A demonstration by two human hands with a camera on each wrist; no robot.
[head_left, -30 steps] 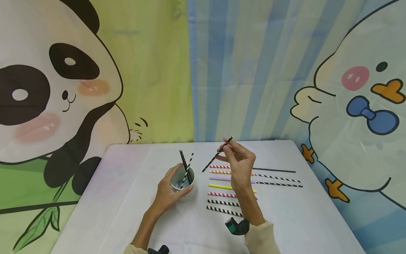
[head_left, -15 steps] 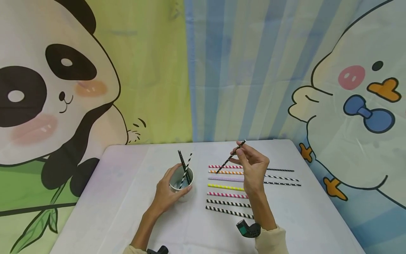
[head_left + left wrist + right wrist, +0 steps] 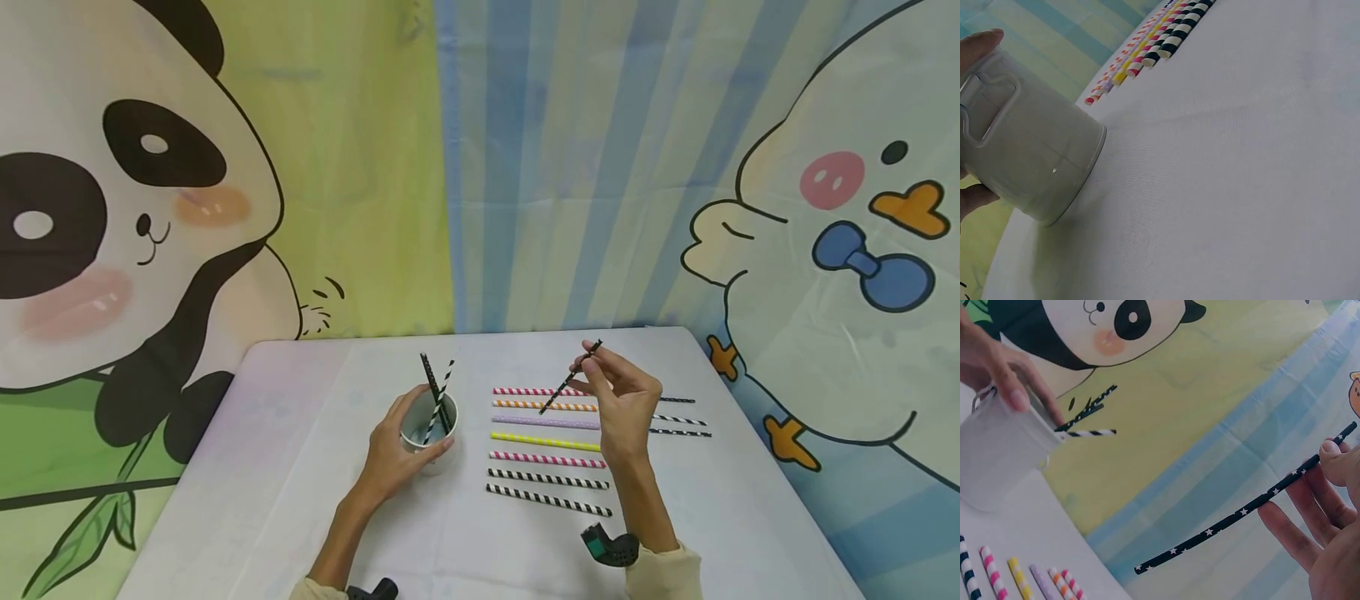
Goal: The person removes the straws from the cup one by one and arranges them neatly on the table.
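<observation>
My left hand (image 3: 396, 454) grips a small white metal bucket (image 3: 1041, 137) around its rim. Several black-and-white straws (image 3: 440, 400) lean inside it and stick out at the top. Between thumb and fingertips, my right hand (image 3: 622, 400) pinches a black paper straw with white stars (image 3: 1210, 532). This straw slants above the laid-out straws, its lower end pointing left toward the bucket. Beneath it lies a column of straws: pink-striped, orange-striped (image 3: 517, 405), lilac (image 3: 517, 421), yellow (image 3: 540, 441) and black-striped (image 3: 547, 500) ones. My right hand partly hides them.
Right of my right hand, three black-patterned straws (image 3: 681, 420) lie in a second column, partly hidden. All rest on a white-covered table (image 3: 750, 533). Behind it hangs a cartoon-printed curtain (image 3: 525, 167).
My right hand has moved right and slightly down with the starred straw, away from the bucket and over the straw rows. My left hand stays on the bucket.
</observation>
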